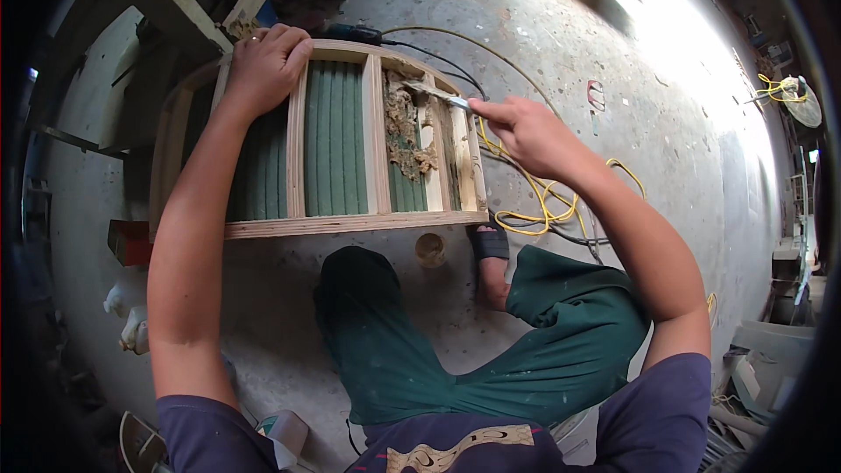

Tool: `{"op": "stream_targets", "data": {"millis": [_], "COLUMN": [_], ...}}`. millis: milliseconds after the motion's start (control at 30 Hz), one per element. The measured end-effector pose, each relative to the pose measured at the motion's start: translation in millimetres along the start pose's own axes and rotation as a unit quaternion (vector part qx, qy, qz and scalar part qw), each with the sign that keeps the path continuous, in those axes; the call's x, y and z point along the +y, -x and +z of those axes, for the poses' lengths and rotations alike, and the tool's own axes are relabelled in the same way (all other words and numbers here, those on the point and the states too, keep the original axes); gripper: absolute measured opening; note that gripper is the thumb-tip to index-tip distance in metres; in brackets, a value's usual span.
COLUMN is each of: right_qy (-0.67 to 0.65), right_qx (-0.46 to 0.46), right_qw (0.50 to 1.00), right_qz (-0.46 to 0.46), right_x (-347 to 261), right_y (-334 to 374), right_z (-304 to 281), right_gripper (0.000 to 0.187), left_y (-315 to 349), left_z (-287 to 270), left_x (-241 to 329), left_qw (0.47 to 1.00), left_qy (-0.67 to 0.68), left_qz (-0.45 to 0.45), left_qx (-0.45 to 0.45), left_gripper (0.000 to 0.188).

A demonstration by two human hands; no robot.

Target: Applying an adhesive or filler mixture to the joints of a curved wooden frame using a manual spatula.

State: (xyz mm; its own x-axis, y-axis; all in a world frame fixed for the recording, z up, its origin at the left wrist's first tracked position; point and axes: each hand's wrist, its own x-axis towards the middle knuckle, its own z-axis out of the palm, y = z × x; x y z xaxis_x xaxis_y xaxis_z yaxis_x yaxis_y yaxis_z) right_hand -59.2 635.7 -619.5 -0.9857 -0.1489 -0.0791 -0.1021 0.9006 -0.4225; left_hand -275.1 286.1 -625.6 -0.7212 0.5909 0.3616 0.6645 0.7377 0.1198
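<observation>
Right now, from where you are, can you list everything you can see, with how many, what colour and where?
Wooden frame: one, pale brown, under the left hand
Long strips: several, green, inside the frame
Clumpy stuff: patches, brown, frame's right part
Flat tool: one, pale, in the right hand
Corded tool: one, dark, beyond the frame
Cord: number unclear, yellow, floor at right
Round tub: one, tan, floor below the frame
Box: one, red, at left
Floor: one, grey, underneath
Edge clutter: too dim to count
Trousers: one pair, green, lower middle
Sandal: one showing, black, near the tub
Shirt: one, dark purple, bottom
Hands: two, left on the frame's far edge, right holding the flat tool
</observation>
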Motion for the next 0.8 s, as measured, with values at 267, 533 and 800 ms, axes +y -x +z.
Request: {"op": "stream_targets", "data": {"millis": [267, 533, 800], "right_qy": [0.077, 0.001, 0.008], "right_qx": [-0.002, -0.060, -0.073], "right_qw": [0.995, 0.993, 0.992], "right_qz": [0.070, 0.097, 0.099], "right_x": [-67.6, -89.2, -101.7], "right_y": [-13.4, -3.4, 1.4], "right_z": [-25.7, -21.3, -1.3], "right_gripper": [0.033, 0.025, 0.030], "left_y": [-2.9, 0.6, 0.9], "left_z": [1.1, 2.3, 0.9], "left_x": [3.8, 1.5, -0.3], "left_qw": [1.000, 0.999, 1.000], "left_qy": [-0.002, -0.031, -0.024], "left_qz": [-0.006, -0.010, -0.014], "left_qx": [0.003, -0.001, -0.013], "left_gripper": [0.029, 0.031, 0.030]}}
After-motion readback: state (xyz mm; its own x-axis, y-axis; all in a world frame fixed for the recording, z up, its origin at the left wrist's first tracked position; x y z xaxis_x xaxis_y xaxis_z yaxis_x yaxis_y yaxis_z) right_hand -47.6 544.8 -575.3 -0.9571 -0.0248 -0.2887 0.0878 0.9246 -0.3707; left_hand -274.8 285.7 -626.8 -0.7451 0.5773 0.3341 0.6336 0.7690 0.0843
